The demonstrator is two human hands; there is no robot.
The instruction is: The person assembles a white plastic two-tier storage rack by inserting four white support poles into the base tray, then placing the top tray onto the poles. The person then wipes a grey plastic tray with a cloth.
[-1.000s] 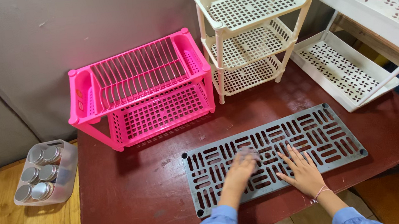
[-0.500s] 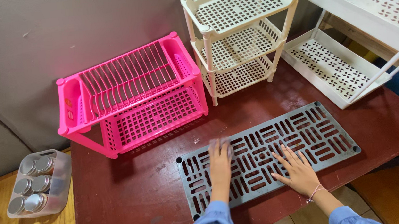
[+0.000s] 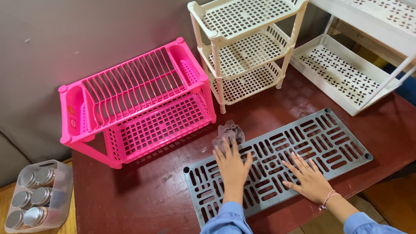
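left hand flat, fingers spread, reaching over the grey panel's far edge to the cloth; right hand flat on the panel, gripping nothing; panel's long axis runs left-right.

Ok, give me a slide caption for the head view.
Both hands flat on a grey slotted panel, left hand touching a grey cloth.

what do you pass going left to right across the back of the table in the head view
clear box of metal-lidded jars on the floor → pink dish rack → cream three-tier rack → white two-tier rack
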